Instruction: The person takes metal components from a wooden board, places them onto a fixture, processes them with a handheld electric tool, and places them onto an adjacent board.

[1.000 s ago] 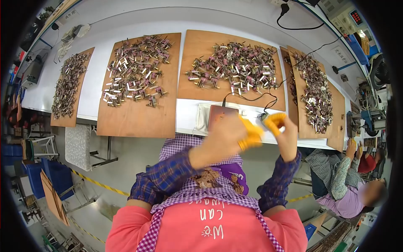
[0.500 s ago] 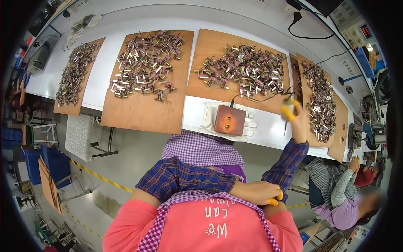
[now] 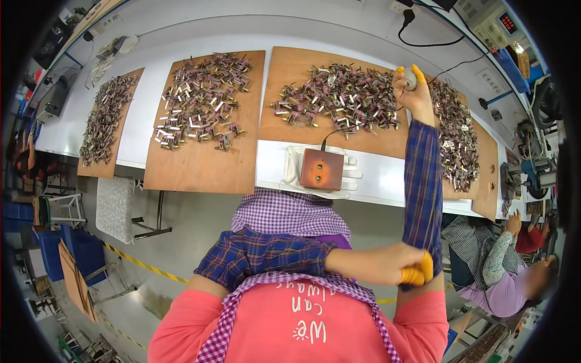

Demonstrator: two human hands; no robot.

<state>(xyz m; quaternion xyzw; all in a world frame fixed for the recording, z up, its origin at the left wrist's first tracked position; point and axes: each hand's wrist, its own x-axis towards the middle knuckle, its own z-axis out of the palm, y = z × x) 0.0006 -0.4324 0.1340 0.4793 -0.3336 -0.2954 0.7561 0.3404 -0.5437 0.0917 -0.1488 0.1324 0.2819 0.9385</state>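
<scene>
My right hand is raised over the far right of the bench, its yellow-covered fingers wrapped round a round grey object. My left hand reaches across my body to the right arm. Its yellow-covered fingers are closed at the lower end of the plaid right sleeve; whether they grip the cloth is unclear. An orange-brown box with two small sockets rests on a white glove at the bench edge. Behind it, a wooden board bears a heap of small metal parts.
More boards of metal parts stand left and right. A black cable runs from the box across the middle board. A stool is below the bench at left. Another person sits at the right.
My right hand has risen from near the box to over the far right bench. My left hand has moved from over the box to the right sleeve. The box is uncovered.
</scene>
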